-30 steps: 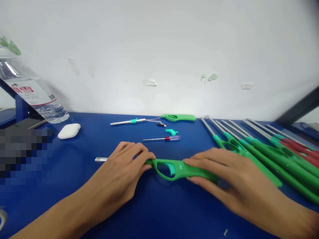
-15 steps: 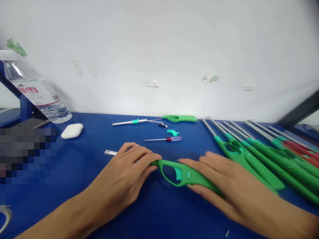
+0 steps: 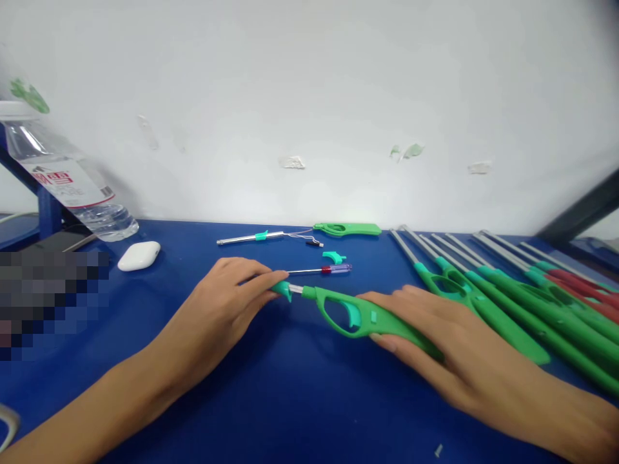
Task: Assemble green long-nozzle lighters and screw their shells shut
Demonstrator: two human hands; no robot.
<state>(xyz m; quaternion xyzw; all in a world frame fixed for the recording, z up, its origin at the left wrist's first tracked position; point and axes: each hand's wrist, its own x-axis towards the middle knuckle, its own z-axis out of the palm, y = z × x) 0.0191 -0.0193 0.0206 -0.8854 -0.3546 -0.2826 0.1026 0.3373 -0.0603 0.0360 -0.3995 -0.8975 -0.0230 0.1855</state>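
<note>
A green long-nosed lighter [image 3: 355, 314] lies slanted on the blue table [image 3: 300, 399], between both hands. My left hand [image 3: 227, 303] pinches its teal collar [image 3: 283, 290] and hides most of the metal tube. Over the handle end lies my right hand [image 3: 430, 328], its fingers closed on the green body. A short stretch of bare metal shows between collar and handle. Behind them lie a small red-handled screwdriver [image 3: 322, 270], a loose teal trigger piece [image 3: 333, 257], and a taken-apart lighter: metal tube [image 3: 249, 238], wire, green shell [image 3: 347, 228].
Several finished green lighters [image 3: 488, 296] and some red ones [image 3: 580, 287] lie in a row at the right. At the back left are a white earbud case [image 3: 138, 255] and a tilted water bottle [image 3: 62, 180]. A blurred patch covers the left edge. A white wall stands behind.
The lighter has swung so its tip points further away. My left hand slid along the tube, and the teal collar has come away from the handle, leaving bare metal between them.
</note>
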